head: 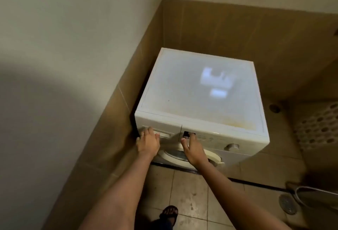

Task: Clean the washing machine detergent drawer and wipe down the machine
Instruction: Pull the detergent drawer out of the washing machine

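A white front-loading washing machine (197, 90) stands in the corner of a tiled room, its flat top dusty and stained yellowish near the front. The detergent drawer (164, 133) is at the left of the front panel and looks closed. My left hand (148, 141) is at the drawer's left end, fingers curled over its front. My right hand (192, 147) reaches to the control panel, fingers loosely spread, fingertips at the dark display (187, 134). The dial knob (232, 146) sits to the right. The round door (180, 154) is partly hidden beneath my hands.
Walls close in on the left and behind the machine. A perforated white basket (319, 125) stands to its right. A shower head and hose (292, 198) lie on the tiled floor at lower right. My sandalled foot (169, 213) is below.
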The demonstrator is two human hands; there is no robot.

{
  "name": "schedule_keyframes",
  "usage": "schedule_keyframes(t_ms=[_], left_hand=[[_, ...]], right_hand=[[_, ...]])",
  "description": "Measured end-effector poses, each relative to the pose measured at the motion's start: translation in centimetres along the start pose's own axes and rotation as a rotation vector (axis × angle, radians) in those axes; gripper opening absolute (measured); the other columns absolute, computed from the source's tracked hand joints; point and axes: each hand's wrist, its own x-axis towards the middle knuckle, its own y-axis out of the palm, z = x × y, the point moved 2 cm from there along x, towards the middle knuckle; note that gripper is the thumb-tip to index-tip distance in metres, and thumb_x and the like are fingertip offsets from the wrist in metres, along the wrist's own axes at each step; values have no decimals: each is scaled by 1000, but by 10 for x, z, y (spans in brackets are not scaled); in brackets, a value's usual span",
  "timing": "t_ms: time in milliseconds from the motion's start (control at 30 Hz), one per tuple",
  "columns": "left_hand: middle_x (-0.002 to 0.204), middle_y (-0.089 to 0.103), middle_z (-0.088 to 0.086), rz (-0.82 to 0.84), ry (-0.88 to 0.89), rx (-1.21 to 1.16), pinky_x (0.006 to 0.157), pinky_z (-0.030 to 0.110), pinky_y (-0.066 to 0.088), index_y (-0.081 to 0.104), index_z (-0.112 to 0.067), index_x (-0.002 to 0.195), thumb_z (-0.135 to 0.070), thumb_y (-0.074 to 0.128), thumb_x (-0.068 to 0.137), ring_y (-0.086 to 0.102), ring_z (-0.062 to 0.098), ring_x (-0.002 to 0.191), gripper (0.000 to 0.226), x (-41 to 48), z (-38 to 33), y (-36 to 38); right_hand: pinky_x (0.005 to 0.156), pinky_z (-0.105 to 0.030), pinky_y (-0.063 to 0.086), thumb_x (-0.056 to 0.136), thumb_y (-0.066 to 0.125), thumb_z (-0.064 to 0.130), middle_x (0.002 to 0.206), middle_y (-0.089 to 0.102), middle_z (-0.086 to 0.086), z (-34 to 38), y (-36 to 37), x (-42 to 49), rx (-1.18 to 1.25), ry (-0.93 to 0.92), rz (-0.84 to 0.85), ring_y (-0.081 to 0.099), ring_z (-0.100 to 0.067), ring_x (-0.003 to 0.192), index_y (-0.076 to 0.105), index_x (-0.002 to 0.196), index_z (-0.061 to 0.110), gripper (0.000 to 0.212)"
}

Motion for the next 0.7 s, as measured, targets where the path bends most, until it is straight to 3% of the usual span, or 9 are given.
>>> schedule_keyframes(t_ms=[67,133,200,267,367,500,700], left_hand=[[136,49,19,36,-148,-227,96,40,39,44,-3,130,-34,30,103,46,35,124,44,11,7,7],[135,49,25,112,-322,-486,97,40,40,44,2,132,-35,29,104,48,40,122,49,25,13,17],[140,46,23,204,-452,-734,102,40,39,42,0,138,-47,28,101,46,38,126,61,38,18,25],[148,40,16,313,-532,-1011,108,42,38,33,-9,148,-63,29,95,44,33,132,75,46,19,29],[151,35,17,394,-619,-1385,110,39,37,22,-13,151,-69,33,90,41,29,135,84,55,18,32],[151,34,18,424,-676,-1616,114,39,33,25,-7,150,-69,46,85,38,29,138,93,77,19,40],[122,59,13,359,-697,-1875,109,38,39,39,-9,141,-56,65,81,53,28,122,80,94,17,56]], right_hand=[[75,-27,38,100,36,41,111,57,-10,5,14,11,102,53,-22,54,-25,104,51,121,6,44],[63,-21,36,99,38,43,96,58,-4,13,30,20,218,136,12,54,-19,89,56,109,4,44],[68,-23,46,97,40,49,98,63,-9,17,45,31,410,248,37,59,-22,89,59,106,4,49],[83,-34,51,95,43,53,114,63,-19,19,60,46,635,362,71,61,-30,102,58,116,-2,60],[95,-32,45,92,44,56,136,49,-18,25,76,64,1021,519,129,51,-30,123,41,138,-1,73],[109,-33,34,86,53,60,148,34,-21,34,90,86,1373,680,87,37,-29,136,25,146,-2,91],[85,-25,47,84,57,58,120,60,-19,37,105,94,1599,678,39,61,-22,105,47,129,-2,76]])
